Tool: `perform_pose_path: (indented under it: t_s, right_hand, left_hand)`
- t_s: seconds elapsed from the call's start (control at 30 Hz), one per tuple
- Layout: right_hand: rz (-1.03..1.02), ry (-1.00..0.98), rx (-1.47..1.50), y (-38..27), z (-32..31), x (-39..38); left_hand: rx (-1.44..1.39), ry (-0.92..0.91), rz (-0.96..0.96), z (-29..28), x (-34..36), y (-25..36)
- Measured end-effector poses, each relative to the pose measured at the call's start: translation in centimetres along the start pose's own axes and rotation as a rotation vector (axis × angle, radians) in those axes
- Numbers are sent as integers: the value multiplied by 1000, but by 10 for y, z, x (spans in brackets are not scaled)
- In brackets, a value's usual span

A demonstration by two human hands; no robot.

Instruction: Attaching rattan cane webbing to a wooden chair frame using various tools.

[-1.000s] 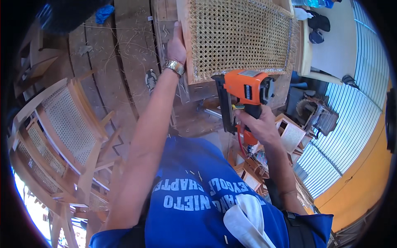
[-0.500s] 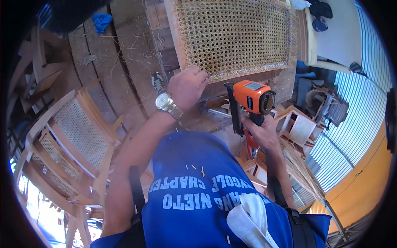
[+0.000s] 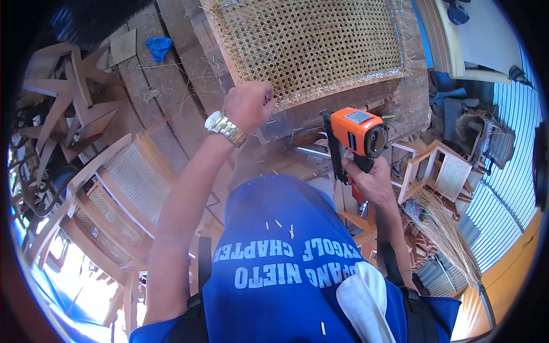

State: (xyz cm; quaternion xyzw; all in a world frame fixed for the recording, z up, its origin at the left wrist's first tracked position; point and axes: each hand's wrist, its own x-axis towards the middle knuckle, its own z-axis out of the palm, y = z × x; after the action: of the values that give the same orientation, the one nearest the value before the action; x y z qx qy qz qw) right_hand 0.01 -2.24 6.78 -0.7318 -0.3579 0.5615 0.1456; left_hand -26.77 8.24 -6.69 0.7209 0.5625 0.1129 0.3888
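A woven cane panel (image 3: pixel 317 48) lies over a wooden frame on the workbench (image 3: pixel 414 103), with frayed strand ends along its edges. My left hand (image 3: pixel 249 107), a watch on its wrist, is closed at the panel's near left corner. Its curled fingers hide whatever they may grip. My right hand (image 3: pixel 373 180) is wrapped round the handle of an orange and black air nail gun (image 3: pixel 357 130). The gun is held up near the bench's front edge, apart from the cane, its black nose on the left side.
Cane-backed wooden chairs (image 3: pixel 134 171) stand at left. Wooden pieces (image 3: pixel 74 97) and a crumpled blue plastic bag (image 3: pixel 158 48) lie on the plank floor. To the right are a small wooden frame piece (image 3: pixel 452 177), a bundle of loose cane strands (image 3: pixel 443 228) and a corrugated metal wall (image 3: pixel 503 194).
My left hand has shifted slightly left along the panel's corner and curled tighter. The nail gun has moved a little right with my right hand. The whole view has shifted too.
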Motion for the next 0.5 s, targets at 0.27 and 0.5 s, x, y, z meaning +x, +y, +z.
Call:
perform_pose_path:
  t_s: [0.27, 0.5]
  right_hand:
    - [11, 42, -34, 3, 2, -7]
    - [22, -58, -8, -24, 26, 2]
  left_hand:
    - [115, 177, 123, 27, -29, 2]
    - [-102, 503, 206, 33, -71, -8]
